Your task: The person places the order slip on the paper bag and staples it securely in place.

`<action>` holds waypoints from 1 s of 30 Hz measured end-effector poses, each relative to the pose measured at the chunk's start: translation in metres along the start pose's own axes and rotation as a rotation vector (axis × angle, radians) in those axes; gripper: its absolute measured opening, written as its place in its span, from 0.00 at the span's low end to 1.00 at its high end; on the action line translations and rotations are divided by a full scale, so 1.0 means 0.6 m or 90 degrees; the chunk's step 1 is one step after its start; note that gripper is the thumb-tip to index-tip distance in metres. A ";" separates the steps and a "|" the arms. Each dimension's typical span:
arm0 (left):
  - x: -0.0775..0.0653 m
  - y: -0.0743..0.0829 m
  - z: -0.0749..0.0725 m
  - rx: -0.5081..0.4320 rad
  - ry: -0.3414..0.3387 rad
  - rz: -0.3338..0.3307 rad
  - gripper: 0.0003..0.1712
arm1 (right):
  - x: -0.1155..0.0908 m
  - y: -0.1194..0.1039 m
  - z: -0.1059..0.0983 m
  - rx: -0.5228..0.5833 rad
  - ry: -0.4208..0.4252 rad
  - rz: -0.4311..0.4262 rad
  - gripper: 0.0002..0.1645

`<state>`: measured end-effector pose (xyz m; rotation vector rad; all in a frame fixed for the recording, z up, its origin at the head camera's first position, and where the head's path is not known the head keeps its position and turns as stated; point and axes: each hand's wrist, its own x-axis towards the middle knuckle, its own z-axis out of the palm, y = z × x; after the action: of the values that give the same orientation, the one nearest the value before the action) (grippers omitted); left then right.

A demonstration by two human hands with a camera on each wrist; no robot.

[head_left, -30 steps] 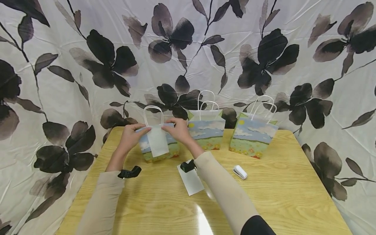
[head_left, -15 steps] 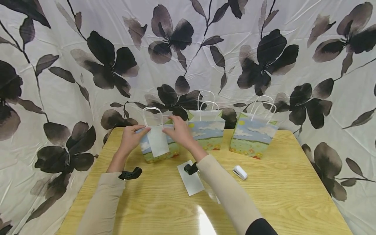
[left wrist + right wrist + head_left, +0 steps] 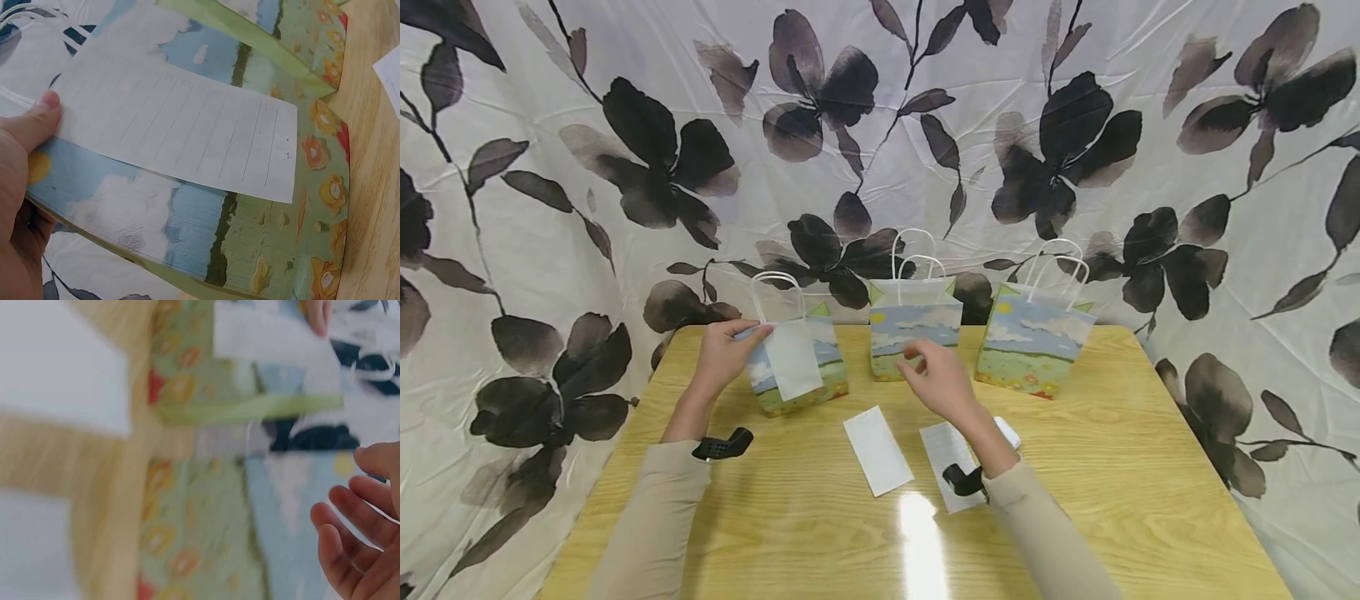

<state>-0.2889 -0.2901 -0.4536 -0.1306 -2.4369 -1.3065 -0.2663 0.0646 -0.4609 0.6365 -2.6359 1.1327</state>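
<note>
At the left of the table stands a paper gift bag with a painted sky and flower meadow and white cord handles. Against its front lies a lined white paper slip. My left hand pinches the slip and the bag's top edge, thumb in front, the other fingers behind. My right hand hangs in the air before the middle gift bag, holding nothing, its fingers loosely curled. Under the right forearm, a stapler is partly hidden.
A third gift bag stands at the right. A white paper slip lies on the wooden table; another slip is partly covered by my right wrist. A floral cloth hangs behind the bags.
My right hand has left the left bag's top edge and moved right and toward me. The left hand keeps its grip. The slip and stapler by the right forearm are now covered differently.
</note>
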 end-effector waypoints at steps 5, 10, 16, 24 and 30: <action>-0.002 0.000 -0.006 -0.001 0.007 0.010 0.20 | -0.053 0.063 -0.026 -0.020 -0.002 0.054 0.10; -0.003 0.000 -0.005 -0.014 0.011 0.005 0.21 | -0.101 0.109 -0.058 -0.032 0.007 0.115 0.13; -0.004 -0.001 0.001 -0.029 0.003 -0.020 0.23 | -0.153 0.161 -0.082 -0.035 0.008 0.199 0.20; -0.005 0.004 0.004 -0.031 0.011 -0.027 0.22 | -0.193 0.204 -0.085 -0.023 -0.011 0.309 0.30; -0.009 -0.002 0.005 -0.036 0.015 -0.028 0.23 | -0.209 0.214 -0.075 -0.026 -0.014 0.329 0.29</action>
<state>-0.2851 -0.2880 -0.4581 -0.0772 -2.3967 -1.3885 -0.2139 0.2147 -0.5557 -0.0562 -2.9202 1.1856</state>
